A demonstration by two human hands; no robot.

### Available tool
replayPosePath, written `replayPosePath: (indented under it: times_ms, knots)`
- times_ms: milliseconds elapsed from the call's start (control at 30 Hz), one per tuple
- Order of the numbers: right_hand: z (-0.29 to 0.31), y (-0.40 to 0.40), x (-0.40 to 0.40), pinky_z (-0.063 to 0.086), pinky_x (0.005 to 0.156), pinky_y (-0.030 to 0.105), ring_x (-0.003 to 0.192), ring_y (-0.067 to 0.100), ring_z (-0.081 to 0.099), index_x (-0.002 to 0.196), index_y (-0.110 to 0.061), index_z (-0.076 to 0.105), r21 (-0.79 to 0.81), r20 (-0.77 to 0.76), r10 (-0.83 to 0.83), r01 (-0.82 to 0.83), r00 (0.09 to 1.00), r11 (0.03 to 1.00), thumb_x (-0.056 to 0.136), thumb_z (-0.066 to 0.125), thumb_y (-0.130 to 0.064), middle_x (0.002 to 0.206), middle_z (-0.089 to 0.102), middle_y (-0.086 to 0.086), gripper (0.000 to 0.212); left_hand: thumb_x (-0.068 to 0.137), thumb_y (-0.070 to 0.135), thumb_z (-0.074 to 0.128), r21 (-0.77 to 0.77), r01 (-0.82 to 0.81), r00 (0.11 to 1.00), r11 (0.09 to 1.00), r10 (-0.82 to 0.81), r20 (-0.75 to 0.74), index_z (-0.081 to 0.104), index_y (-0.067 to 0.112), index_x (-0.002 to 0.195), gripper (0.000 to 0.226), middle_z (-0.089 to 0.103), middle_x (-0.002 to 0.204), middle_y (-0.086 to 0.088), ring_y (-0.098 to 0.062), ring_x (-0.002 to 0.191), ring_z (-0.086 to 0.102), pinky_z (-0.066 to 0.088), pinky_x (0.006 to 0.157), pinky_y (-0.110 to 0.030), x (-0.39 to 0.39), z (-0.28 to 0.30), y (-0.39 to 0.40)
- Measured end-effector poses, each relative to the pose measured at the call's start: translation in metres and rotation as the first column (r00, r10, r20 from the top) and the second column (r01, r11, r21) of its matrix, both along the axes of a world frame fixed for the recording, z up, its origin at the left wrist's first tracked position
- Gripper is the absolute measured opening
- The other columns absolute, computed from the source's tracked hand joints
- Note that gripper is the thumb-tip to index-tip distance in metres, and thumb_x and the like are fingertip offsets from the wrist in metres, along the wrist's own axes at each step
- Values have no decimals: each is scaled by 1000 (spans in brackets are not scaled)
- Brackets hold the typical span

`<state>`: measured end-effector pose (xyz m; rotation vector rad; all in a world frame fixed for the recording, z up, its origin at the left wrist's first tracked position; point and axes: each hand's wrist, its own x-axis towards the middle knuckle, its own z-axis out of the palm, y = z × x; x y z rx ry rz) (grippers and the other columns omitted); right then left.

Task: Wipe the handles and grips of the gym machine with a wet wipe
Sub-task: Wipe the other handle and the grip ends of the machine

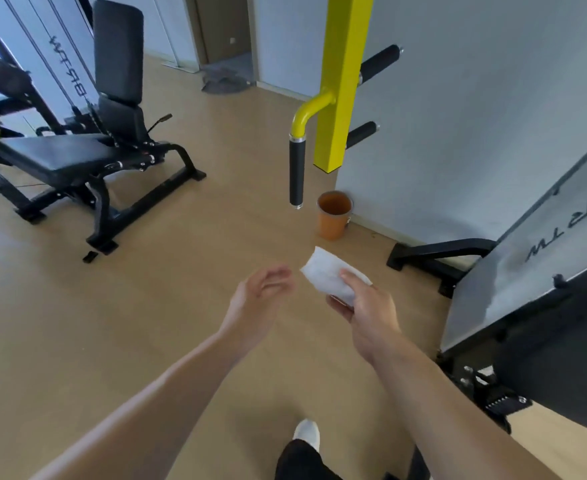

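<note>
A folded white wet wipe (326, 273) is pinched in my right hand (365, 306), thumb on top, low in the middle of the view. Just to its left, my left hand (255, 299) is open with curled fingers and holds nothing. Above both hands a yellow machine arm (345, 74) hangs down. A black grip (296, 169) with silver end caps hangs upright from its curved yellow tube. Two more black grips (380, 62) (362, 133) stick out to the right of the yellow post. Neither hand touches a grip.
An orange bin (333, 214) stands on the wooden floor by the grey wall, under the grip. A black adjustable bench (77, 154) stands at the left. A grey machine shroud (534, 271) with a black base fills the right. My white shoe (307, 433) shows at the bottom.
</note>
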<state>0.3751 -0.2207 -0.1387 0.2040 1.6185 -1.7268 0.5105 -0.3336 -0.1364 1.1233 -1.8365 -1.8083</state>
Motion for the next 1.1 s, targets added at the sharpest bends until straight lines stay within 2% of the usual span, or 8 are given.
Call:
replayPosePath:
  times_ms: [200, 433, 500, 567, 633, 767, 900, 1100]
  knots:
    - [21, -101, -59, 54, 79, 32, 77, 17, 66, 93, -15, 70, -38, -113, -185, 181, 976, 983, 84, 76, -29, 85, 69, -2, 18, 93, 29, 65, -182, 56, 998, 982, -58, -3, 65, 36, 118, 27, 67, 115, 25, 12, 102, 60, 43, 62, 2, -59, 28, -89]
    - [33, -193, -91, 39, 62, 28, 70, 15, 50, 85, 0, 67, 6, -366, -115, 126, 923, 992, 91, 63, -45, 67, 55, 9, 45, 92, 38, 68, -355, 103, 995, 929, -101, 26, 60, 33, 128, 37, 64, 122, 25, 16, 104, 59, 40, 72, 4, -128, 55, -170]
    - [34, -192, -79, 41, 67, 23, 72, 15, 48, 87, -9, 67, -71, -514, 19, -65, 858, 995, 103, 46, -49, 78, 62, 11, 48, 91, 39, 68, -366, 84, 995, 927, -99, -24, 61, 32, 126, 37, 66, 120, 23, 12, 106, 61, 41, 76, 2, -140, 61, -186]
    - [25, -186, -69, 42, 88, 8, 101, 6, 59, 114, -26, 71, -121, -637, 58, -174, 769, 977, 109, 34, -39, 118, 69, -1, 40, 92, 35, 69, -369, 103, 986, 924, -143, -84, 66, 28, 120, 29, 72, 112, 17, 8, 102, 65, 44, 79, -3, -150, 66, -197]
    - [11, -187, -73, 41, 100, 12, 124, -1, 55, 133, -22, 64, -123, -734, 16, -156, 679, 980, 108, 42, -29, 136, 63, -8, 34, 91, 32, 70, -393, 161, 975, 905, -209, -82, 71, 26, 113, 23, 75, 102, 14, 7, 95, 68, 45, 75, -4, -156, 70, -206]
    - [3, -208, -95, 45, 90, 13, 115, -2, 59, 126, -31, 66, 47, -728, 77, -62, 682, 997, 90, 74, -29, 121, 68, -18, 38, 89, 32, 73, -446, 278, 947, 851, -320, -20, 75, 28, 103, 15, 76, 96, 11, 3, 91, 68, 43, 75, -5, -169, 72, -229]
    - [-4, -224, -103, 53, 73, 36, 87, 13, 64, 103, -33, 66, 172, -725, 186, -87, 663, 981, 94, 66, -39, 90, 71, -9, 11, 83, 41, 76, -522, 378, 911, 765, -407, 64, 74, 40, 92, 9, 71, 94, 21, 6, 93, 62, 38, 73, -2, -175, 75, -248]
    - [-1, -229, -104, 43, 62, 17, 79, 7, 60, 109, -30, 68, 138, -810, 101, 21, 578, 990, 94, 68, -38, 83, 68, -14, 18, 81, 47, 74, -703, 435, 850, 563, -513, 115, 74, 41, 94, 14, 63, 91, 13, 2, 95, 56, 34, 73, -4, -183, 76, -267]
